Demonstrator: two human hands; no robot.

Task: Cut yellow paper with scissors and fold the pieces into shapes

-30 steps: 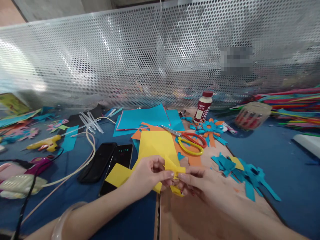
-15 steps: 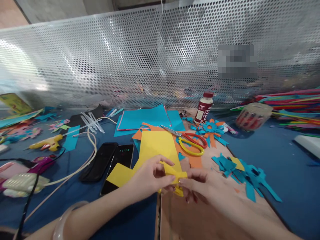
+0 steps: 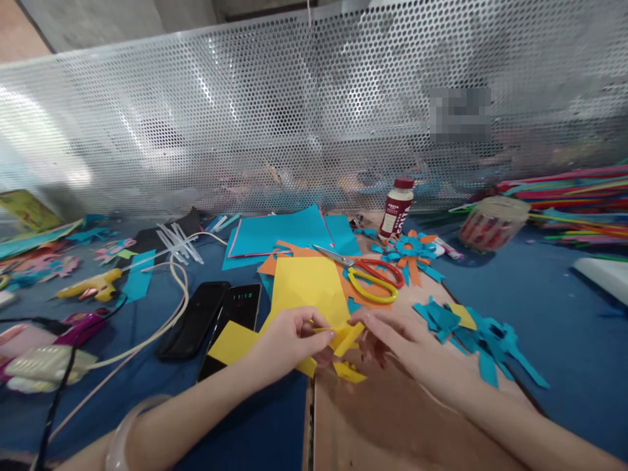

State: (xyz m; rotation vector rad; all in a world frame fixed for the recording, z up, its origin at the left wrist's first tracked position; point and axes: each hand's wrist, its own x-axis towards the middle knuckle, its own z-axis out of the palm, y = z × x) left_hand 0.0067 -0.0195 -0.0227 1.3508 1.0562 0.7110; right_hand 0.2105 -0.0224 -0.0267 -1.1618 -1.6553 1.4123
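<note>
Between my two hands is a folded piece of yellow paper (image 3: 347,339). My left hand (image 3: 299,337) pinches it with thumb and fingers, and my right hand (image 3: 387,333) grips its right end with the fingertips. A small yellow paper piece (image 3: 350,373) shows just below the fingers; whether it joins the held piece I cannot tell. Under and behind my hands lies a large yellow sheet (image 3: 308,281), with a smaller yellow piece (image 3: 233,342) by my left wrist. Beyond my right hand, scissors (image 3: 370,275) with red and yellow handles rest on orange paper (image 3: 353,292).
Two phones (image 3: 193,320) lie left of the yellow paper. Farther left are a yellow glue gun (image 3: 93,286) and a looping cable (image 3: 184,294). Blue sheets (image 3: 282,230), a bottle (image 3: 396,208), a jar (image 3: 493,224) and blue cutouts (image 3: 490,337) stand or lie beyond and right.
My right fingers have shifted up along the yellow paper, which now tilts upward to the right. A yellow piece below my fingers shows more clearly.
</note>
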